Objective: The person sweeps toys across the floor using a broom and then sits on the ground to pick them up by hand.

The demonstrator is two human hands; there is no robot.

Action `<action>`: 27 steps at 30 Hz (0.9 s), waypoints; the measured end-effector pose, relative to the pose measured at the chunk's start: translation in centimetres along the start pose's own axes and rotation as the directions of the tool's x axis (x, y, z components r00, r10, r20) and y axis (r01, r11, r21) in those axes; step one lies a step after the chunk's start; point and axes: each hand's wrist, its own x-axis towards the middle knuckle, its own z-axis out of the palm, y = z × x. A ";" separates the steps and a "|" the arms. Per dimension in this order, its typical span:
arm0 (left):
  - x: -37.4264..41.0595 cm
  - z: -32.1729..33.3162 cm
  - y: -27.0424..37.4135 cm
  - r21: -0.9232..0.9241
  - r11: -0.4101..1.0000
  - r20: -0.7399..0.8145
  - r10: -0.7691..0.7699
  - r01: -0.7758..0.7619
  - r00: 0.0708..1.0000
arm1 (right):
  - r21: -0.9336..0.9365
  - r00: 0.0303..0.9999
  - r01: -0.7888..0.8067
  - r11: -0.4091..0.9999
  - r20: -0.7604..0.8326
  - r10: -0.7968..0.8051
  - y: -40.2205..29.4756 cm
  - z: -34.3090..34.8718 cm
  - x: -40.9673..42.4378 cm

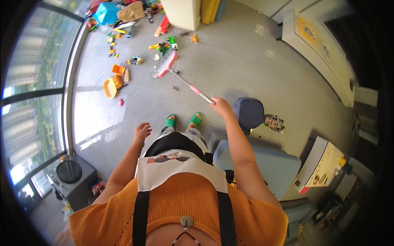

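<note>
My right hand point(221, 107) is closed around the end of the silver handle of a broom point(194, 89). Its pink head point(166, 65) reaches out ahead of me, grey-white bristles fanned to the left, at floor level or just above. At my left side, my left hand point(142, 131) hangs free with nothing in it, fingers a little bent and apart. Close to the bristles lie a green toy vehicle point(164, 46) and a small white piece point(157, 57). A small toy point(174, 88) rests on the floor nearer my green slippers point(194, 120).
Orange toy parts point(118, 70), a pink toy point(121, 101) and a heap of toys by a blue box point(106, 13) lie left. A pillar point(181, 13) stands ahead. At right are a dark blue stool point(248, 113), a grey-blue sofa point(261, 166) and a white cabinet point(317, 55).
</note>
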 end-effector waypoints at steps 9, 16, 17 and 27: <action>5.6 3.5 4.8 0.078 0.991 0.300 0.080 -0.108 0.950 | 0.386 0.919 -0.328 0.862 -0.082 0.387 3.1 1.6 -13.0; 8.9 4.3 8.2 0.117 0.985 0.351 0.080 -0.128 0.933 | 0.836 0.716 -0.256 0.485 -0.174 0.676 7.6 3.6 -21.4; 9.3 4.5 8.4 0.139 0.983 0.347 0.064 -0.119 0.936 | 0.883 0.683 -0.200 0.425 -0.186 0.707 8.3 3.9 -22.1; 9.7 16.8 12.4 0.126 0.978 0.500 0.085 -0.169 0.862 | 0.985 0.659 0.171 0.011 -0.123 0.742 15.1 -0.6 -26.3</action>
